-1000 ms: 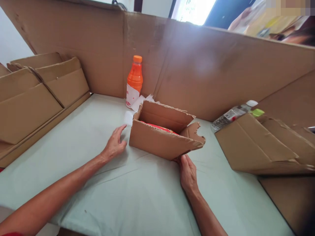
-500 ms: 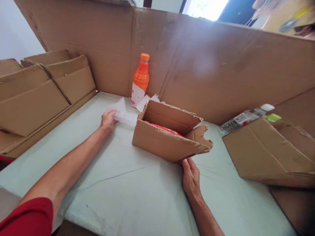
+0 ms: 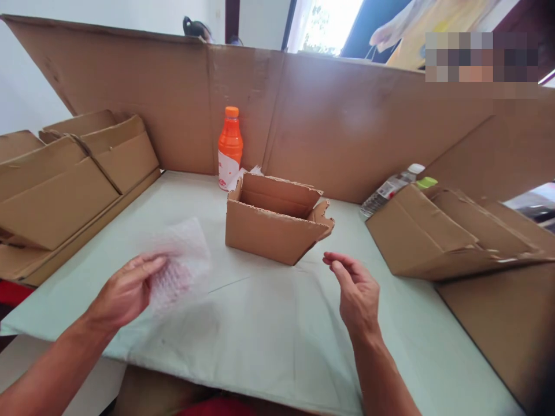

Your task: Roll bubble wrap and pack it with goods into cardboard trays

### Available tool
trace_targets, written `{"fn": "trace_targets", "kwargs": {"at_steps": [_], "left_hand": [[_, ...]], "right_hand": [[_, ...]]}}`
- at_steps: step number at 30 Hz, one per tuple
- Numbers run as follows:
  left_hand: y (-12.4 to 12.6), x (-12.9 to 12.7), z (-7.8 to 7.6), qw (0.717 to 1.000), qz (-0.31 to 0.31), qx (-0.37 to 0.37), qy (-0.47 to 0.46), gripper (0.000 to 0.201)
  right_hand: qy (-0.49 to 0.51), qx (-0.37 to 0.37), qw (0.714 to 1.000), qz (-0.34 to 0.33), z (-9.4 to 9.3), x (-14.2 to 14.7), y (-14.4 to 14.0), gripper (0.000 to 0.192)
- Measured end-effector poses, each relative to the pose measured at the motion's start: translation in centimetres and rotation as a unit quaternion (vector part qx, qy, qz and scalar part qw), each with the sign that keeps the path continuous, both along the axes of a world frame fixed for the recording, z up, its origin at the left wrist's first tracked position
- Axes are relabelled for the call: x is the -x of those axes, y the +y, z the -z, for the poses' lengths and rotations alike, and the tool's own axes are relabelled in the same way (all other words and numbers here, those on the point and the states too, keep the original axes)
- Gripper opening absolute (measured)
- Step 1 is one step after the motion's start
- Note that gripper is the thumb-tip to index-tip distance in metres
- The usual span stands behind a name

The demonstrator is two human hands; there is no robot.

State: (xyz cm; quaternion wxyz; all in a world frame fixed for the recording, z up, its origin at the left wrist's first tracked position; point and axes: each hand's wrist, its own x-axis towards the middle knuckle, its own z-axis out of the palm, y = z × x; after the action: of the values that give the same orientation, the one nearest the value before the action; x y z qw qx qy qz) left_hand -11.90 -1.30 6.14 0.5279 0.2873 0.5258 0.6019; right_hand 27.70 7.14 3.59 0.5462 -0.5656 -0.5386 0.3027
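bubble wrap (image 3: 180,268) in left hand (image 3: 125,289), box (image 3: 275,222) beyond

The small open box (image 3: 273,222) is plain brown cardboard, and the big cardboard wall (image 3: 347,121) behind it has the same brown, with some darker marks. The folded boxes (image 3: 65,173) at the left are brown too. The bottle (image 3: 229,148) is bright orange with an orange cap and a white label with some red. The sheet of bubble wrap (image 3: 182,268) is clear and whitish, with a pattern of small round bubbles. The table cover (image 3: 260,335) is pale grey-green. The lying bottle (image 3: 390,188) is transparent with a white cap.
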Motion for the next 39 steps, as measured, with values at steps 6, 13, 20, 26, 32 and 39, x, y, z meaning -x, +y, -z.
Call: {"fn": "trace_targets", "kwargs": {"at_steps": [6, 13, 20, 26, 32, 39], "left_hand": [[1.1, -7.7, 1.6, 0.976, 0.209, 0.012, 0.065, 0.035], [6.5, -9.8, 5.6, 0.955, 0.227, 0.061, 0.183, 0.060], [3.0, -7.8, 5.5, 0.848, 0.169, -0.136, 0.483, 0.069], [-2.9, -7.8, 5.2, 0.815, 0.347, -0.187, 0.425, 0.055], [-4.7, -9.0, 6.6, 0.813, 0.252, -0.127, 0.509, 0.046], [-3.5, -9.6, 8.1, 0.761, 0.196, -0.138, 0.602, 0.051]], "right_hand": [[0.028, 0.081, 0.928, -0.362, 0.2, 5.3, -9.1, 0.068], [-0.074, 0.091, 0.977, -0.176, 5.3, 4.7, -13.2, 0.052], [-0.411, -0.126, 0.865, -0.258, 5.0, 2.8, -14.2, 0.050], [-0.351, -0.162, 0.874, -0.294, 5.1, 6.5, -11.9, 0.024], [-0.203, -0.005, 0.944, -0.259, 4.4, 7.3, -11.2, 0.020], [-0.352, -0.169, 0.891, -0.230, 3.4, 6.6, -12.8, 0.032]]}}
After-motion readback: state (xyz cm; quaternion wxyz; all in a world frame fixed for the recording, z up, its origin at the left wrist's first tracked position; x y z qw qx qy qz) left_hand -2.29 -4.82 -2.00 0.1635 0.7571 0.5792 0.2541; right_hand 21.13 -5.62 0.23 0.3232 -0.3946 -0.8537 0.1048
